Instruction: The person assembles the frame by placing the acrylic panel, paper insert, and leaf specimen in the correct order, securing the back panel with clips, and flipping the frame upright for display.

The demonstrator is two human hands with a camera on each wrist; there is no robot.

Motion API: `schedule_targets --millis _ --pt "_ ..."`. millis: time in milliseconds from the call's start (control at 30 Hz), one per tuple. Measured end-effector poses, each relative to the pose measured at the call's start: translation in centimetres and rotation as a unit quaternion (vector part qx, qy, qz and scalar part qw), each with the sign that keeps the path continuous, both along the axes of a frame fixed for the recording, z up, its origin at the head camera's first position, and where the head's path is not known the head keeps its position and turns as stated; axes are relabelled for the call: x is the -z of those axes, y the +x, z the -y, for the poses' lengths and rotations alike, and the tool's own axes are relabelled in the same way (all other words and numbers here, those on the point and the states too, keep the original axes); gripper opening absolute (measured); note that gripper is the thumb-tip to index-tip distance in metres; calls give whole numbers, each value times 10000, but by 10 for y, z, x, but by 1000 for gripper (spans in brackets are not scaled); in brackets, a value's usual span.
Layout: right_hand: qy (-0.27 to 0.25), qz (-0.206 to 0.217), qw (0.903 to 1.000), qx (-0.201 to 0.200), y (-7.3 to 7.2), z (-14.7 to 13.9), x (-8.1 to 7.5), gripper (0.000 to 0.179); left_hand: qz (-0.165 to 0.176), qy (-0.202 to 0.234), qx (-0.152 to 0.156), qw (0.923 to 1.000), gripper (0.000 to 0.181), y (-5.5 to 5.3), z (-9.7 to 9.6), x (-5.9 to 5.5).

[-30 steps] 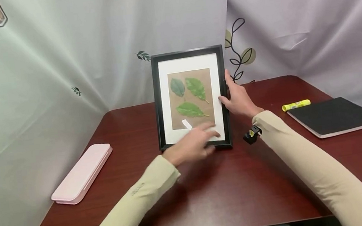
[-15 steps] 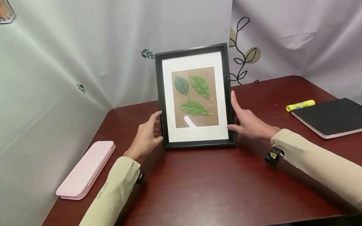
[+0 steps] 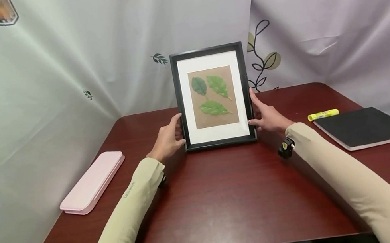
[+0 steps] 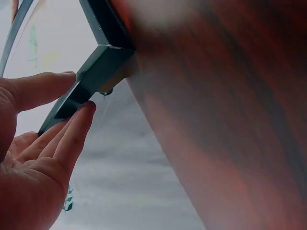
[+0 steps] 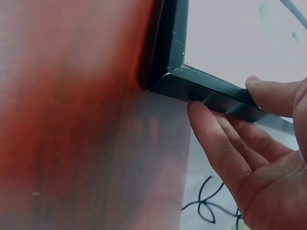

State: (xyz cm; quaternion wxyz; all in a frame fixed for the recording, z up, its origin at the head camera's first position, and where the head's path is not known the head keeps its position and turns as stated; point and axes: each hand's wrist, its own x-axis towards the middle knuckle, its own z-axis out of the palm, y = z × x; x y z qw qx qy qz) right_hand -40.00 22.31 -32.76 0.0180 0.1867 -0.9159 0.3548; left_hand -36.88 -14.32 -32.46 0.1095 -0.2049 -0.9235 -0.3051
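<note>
A black picture frame (image 3: 219, 143) stands nearly upright towards the back of the table, leaning slightly to one side. Behind its white mat, green leaves (image 3: 213, 107) lie on a brown backing. My left hand (image 3: 167, 138) holds the frame's left side low down, thumb at the front; in the left wrist view its fingers (image 4: 72, 139) lie along the outer edge. On the opposite side my right hand (image 3: 269, 117) grips the lower right edge, with the thumb (image 5: 273, 95) over the front face. Whether the frame's bottom touches the table is hard to tell.
A pink case (image 3: 93, 183) lies on the left of the dark red table (image 3: 233, 205). To the right are a black notebook (image 3: 367, 128) and a yellow glue stick (image 3: 323, 115). A printed white curtain (image 3: 197, 13) hangs behind the table.
My left hand has gone from in front of the frame's lower part to its left side. The frame has since shifted slightly back and right, tilting a little, with both hands on it.
</note>
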Motion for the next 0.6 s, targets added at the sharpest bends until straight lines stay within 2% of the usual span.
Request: schedule_targets --millis 233,367,600 --pt "-372 114 9992 84 -14 0 3 111 210 23 -296 9993 95 -15 4 5" --pt "-369 63 9991 200 -18 1 4 110 252 136 -239 9993 95 -24 6 5" --pt "-285 -20 9992 295 -19 6 8 107 168 -398 -324 9985 96 -25 12 5"
